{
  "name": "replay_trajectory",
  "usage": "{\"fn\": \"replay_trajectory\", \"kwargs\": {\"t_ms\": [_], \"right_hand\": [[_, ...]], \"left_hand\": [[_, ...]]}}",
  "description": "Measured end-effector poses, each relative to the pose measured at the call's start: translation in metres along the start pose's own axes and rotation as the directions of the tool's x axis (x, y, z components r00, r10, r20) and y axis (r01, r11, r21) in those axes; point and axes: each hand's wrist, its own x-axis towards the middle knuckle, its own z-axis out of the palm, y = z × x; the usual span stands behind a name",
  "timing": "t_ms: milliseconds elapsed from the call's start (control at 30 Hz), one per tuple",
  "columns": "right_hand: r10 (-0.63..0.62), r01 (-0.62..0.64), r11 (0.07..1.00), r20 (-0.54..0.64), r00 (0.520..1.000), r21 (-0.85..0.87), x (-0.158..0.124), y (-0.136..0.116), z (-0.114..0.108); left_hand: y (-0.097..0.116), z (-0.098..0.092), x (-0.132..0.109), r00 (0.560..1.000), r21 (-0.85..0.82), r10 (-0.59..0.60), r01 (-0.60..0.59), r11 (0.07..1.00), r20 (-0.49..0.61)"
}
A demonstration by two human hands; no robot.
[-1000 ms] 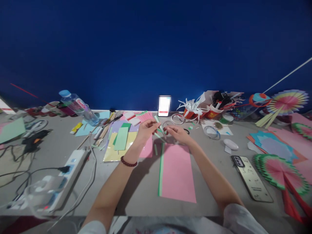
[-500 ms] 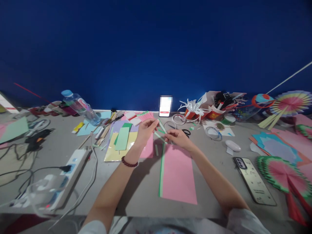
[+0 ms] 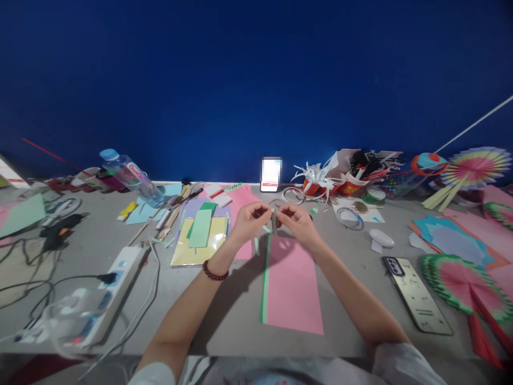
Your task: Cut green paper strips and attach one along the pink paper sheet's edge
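In the head view, your left hand (image 3: pixel 256 218) and right hand (image 3: pixel 295 220) were both pinched on a strip (image 3: pixel 274 224) at 12 o'clock, tips nearly meeting. The sheet (image 3: pixel 294 289), toward 6 o'clock from them, already showed a green edge (image 3: pixel 264 297); the strip (a scrap (image 3: pixel 257 246) lay at 7 o'clock) seemed unfinished, not yet laid down.

Fingers (image 3: pixel 265 215) partly hid the narrow strip (image 3: pixel 274 224), while the right edge cropped a green-rimmed fan (image 3: pixel 500 215) at three o'clock
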Motion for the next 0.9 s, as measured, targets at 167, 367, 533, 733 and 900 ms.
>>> {"fn": "replay_trajectory", "kwargs": {"t_ms": [167,367,533,733,900], "right_hand": [[-0.042,0.044,0.998,-0.045,0.998,0.036,-0.001,-0.008,-0.005],[-0.042,0.043,0.999,-0.084,0.996,0.014,-0.001,-0.013,-0.007],[-0.045,0.046,0.999,-0.078,0.996,0.007,-0.004,-0.014,-0.006],[-0.030,0.034,0.998,-0.071,0.997,0.052,-0.005,-0.016,-0.007],[0.000,0.006,0.994,-0.049,0.999,0.105,-0.004,-0.014,-0.008]], "left_hand": [[0.005,-0.001,-0.002,0.986,0.088,0.047,-0.062,0.994,0.160],[0.014,-0.002,-0.005,0.979,0.222,0.105,-0.143,0.964,0.177],[0.014,-0.002,-0.006,0.981,0.254,0.161,-0.184,0.949,0.111],[0.015,0.000,-0.007,0.977,0.269,0.192,-0.210,0.940,0.091],[0.014,0.000,-0.007,0.976,0.277,0.196,-0.214,0.937,0.090]]}}
